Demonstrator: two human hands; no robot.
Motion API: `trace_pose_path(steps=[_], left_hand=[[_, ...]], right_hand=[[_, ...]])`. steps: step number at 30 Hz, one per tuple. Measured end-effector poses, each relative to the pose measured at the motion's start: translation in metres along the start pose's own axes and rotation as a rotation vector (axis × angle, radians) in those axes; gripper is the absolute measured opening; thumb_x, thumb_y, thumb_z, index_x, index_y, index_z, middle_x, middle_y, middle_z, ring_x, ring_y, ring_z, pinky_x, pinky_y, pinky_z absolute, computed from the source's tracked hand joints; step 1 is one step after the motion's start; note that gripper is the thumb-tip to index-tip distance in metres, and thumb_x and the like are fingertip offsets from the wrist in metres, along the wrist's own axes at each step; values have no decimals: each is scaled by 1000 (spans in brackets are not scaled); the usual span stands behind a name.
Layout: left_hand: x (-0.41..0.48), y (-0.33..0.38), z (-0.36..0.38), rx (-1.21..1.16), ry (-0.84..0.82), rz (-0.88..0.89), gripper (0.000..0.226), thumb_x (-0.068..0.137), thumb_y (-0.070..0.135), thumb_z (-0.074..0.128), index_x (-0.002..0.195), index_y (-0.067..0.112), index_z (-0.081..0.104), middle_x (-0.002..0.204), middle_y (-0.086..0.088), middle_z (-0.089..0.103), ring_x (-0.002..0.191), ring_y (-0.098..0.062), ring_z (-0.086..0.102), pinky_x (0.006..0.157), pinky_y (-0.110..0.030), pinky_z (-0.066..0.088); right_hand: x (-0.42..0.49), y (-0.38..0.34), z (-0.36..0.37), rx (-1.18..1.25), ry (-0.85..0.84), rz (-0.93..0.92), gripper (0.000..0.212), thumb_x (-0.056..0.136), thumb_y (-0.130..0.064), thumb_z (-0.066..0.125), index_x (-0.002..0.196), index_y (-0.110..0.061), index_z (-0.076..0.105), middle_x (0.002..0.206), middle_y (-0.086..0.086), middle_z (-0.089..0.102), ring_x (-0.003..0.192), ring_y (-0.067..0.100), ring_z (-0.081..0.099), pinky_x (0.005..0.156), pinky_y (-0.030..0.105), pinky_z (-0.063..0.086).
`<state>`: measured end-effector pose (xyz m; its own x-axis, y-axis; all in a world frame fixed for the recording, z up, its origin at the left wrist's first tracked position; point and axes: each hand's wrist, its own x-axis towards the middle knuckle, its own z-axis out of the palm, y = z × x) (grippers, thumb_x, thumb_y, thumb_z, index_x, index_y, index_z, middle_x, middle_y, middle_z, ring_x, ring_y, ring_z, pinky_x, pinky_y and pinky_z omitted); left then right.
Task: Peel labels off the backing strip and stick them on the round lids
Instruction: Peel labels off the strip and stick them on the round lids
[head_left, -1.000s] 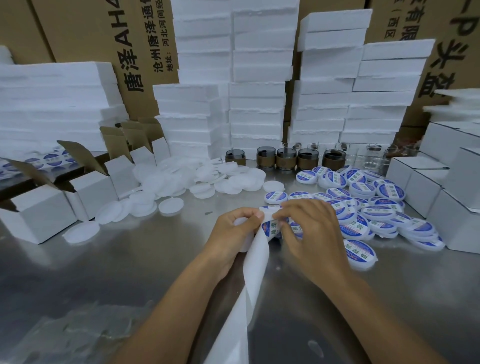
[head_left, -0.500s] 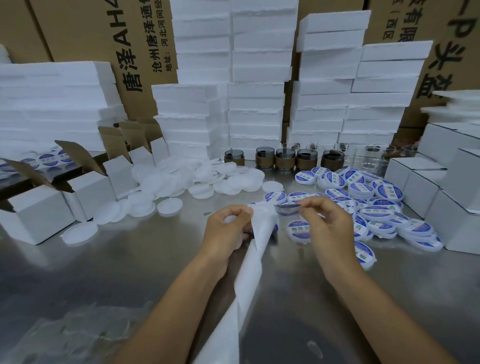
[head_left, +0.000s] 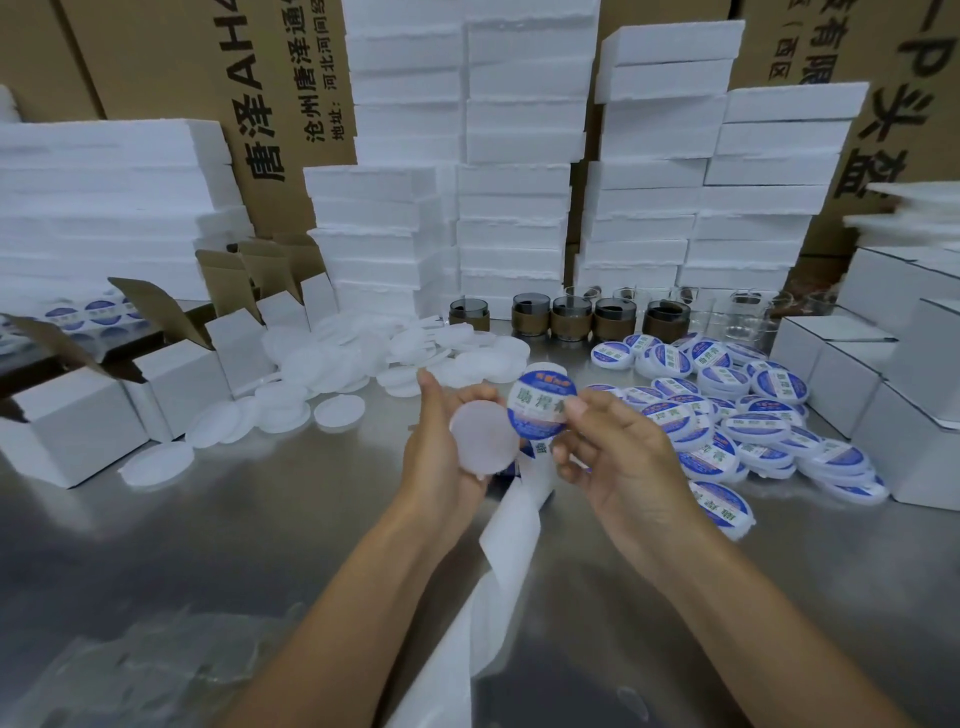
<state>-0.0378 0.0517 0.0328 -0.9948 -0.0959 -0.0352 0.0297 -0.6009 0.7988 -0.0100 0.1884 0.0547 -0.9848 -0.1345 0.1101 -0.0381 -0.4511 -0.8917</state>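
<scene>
My left hand (head_left: 441, 447) holds a plain translucent round lid (head_left: 483, 436) above the steel table, its face turned toward me. My right hand (head_left: 618, 457) pinches a round blue-and-white label (head_left: 540, 408) by its right edge, just to the right of the lid and overlapping its rim. The white backing strip (head_left: 511, 540) hangs below both hands and trails toward me; I cannot tell which hand holds it. A pile of unlabelled white lids (head_left: 363, 364) lies at the left. Several labelled lids (head_left: 753, 415) are heaped at the right.
Open small white cartons (head_left: 78, 421) stand at the left, closed white cartons (head_left: 893, 415) at the right. A row of dark jars (head_left: 571, 317) and clear glass jars (head_left: 748, 317) stands before tall foam stacks (head_left: 514, 208). Crumpled clear plastic (head_left: 156, 670) lies near left.
My right hand has peeled the label off the strip and lifted it. My left hand has turned the plain lid up beside it; the strip has dropped below.
</scene>
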Motion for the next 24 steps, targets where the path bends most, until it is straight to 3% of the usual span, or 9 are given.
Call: trace_pose_path(steps=[3,6,11,19,24], left_hand=[[-2,-5,1,-17,-105,-70,71,89,66,22,95,6,60,96,-21,67,85,-32,63,86,-45,49],[-3,-8,2,-56,-166,-68,68,90,64,21,81,8,59,73,-12,68,65,-22,65,62,-32,53],[-1,-11,4,-42,-196,-36,73,91,61,20,61,14,68,68,-5,67,61,-16,64,60,-27,53],[1,-15,4,8,-188,-43,66,90,61,23,76,9,61,69,-7,67,62,-16,66,55,-25,55],[1,-15,5,9,-194,-56,65,90,61,24,78,8,59,72,-8,67,64,-18,67,57,-27,55]], right_hand=[[-2,7,3,-105,-2,11,2,70,-18,68,71,-17,66,63,3,61,46,7,49,50,17,42],[-3,13,4,-203,25,21,3,78,-14,68,77,-13,65,59,3,59,45,5,46,50,17,38],[-3,16,4,-271,56,21,7,75,-14,73,78,-12,66,53,-5,63,42,0,48,43,11,38],[-3,17,6,-281,112,13,11,72,-13,75,71,-13,64,52,-4,64,43,0,52,44,11,41],[-1,17,6,-268,145,20,13,74,-10,75,70,-10,62,56,5,62,41,4,49,45,15,42]])
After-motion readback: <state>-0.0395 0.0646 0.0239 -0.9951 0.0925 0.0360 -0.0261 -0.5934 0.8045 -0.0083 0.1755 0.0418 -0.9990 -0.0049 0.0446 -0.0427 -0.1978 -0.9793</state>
